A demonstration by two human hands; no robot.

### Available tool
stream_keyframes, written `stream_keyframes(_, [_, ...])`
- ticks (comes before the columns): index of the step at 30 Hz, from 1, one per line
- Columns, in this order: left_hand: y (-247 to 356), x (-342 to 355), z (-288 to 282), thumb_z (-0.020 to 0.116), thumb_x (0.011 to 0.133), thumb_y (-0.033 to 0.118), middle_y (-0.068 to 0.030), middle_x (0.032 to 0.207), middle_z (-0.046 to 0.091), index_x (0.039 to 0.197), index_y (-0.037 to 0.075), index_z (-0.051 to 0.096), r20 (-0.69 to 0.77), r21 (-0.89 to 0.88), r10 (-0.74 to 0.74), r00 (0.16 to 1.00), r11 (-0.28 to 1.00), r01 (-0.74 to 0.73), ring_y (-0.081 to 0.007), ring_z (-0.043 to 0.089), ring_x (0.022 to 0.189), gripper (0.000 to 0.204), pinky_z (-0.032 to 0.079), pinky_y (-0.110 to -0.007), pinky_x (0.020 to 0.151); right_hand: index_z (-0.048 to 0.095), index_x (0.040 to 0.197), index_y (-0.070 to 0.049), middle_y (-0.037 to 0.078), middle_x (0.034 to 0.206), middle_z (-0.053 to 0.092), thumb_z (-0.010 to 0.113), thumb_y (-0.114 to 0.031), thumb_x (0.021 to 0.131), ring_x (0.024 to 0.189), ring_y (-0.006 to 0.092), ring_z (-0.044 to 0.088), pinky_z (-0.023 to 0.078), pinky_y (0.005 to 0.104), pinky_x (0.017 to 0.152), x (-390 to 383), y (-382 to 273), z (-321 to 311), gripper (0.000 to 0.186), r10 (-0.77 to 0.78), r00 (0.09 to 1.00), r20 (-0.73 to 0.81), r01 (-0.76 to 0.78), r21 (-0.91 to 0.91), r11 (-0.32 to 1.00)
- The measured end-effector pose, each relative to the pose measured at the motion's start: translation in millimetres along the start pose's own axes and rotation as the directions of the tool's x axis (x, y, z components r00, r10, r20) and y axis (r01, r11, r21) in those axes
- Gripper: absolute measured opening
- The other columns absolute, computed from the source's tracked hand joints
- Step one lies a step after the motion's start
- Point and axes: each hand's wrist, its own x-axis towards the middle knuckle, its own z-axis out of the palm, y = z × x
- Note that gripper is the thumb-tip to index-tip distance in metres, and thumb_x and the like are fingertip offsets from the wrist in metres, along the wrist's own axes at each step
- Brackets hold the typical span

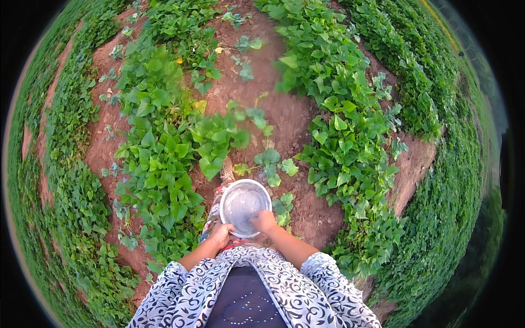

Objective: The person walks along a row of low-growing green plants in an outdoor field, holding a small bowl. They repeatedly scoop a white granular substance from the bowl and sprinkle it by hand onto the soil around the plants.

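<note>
A round white bucket [246,195] stands in front of my body, its open top facing up. The inside looks pale grey; I cannot make out whether anything lies at its bottom. My left hand [221,234] is closed on the bucket's near left rim, thumb over the edge. On the near right side, my right hand [264,221] is curled over the rim, with its finger ends inside the bucket. Both forearms come out of patterned black-and-white sleeves [322,273].
Leafy green vines grow in rows on my left [158,158] and right [344,136]. Between them runs a strip of reddish-brown soil [273,117] with small blue-green plants [268,159]. Part of a foot [227,168] shows just beyond the bucket, close to the left row.
</note>
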Motion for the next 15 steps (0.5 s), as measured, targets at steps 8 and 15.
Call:
stream_keyframes(8, [102, 48, -7, 0.047, 0.068, -0.009, -0.0183, 0.119, 0.051, 0.133, 0.004, 0.035, -0.136, 0.086, 0.046, 0.99, 0.996, -0.035, -0.0337, 0.06, 0.093, 0.068, 0.058, -0.045, 0.067, 0.065, 0.101, 0.004, 0.009, 0.082, 0.067, 0.072, -0.02, 0.076, 0.068, 0.016, 0.063, 0.051, 0.0311, 0.058, 155, -25, -56, 0.035, 0.453, 0.891, 0.035, -0.351, 0.686, 0.637])
stream_keyframes(15, [167, 69, -15, 0.048, 0.068, -0.009, -0.019, 0.12, 0.051, 0.135, 0.005, 0.032, -0.162, 0.113, 0.034, 0.986, 0.993, -0.016, -0.0342, 0.061, 0.094, 0.07, 0.06, -0.043, 0.065, 0.049, 0.123, -0.001, 0.018, 0.108, 0.062, 0.067, -0.025, 0.081, 0.087, 0.026, 0.064, 0.052, 0.0353, 0.076, 263, -37, -86, 0.052, 0.361, 0.917, -0.169, -0.304, 0.288, 0.908])
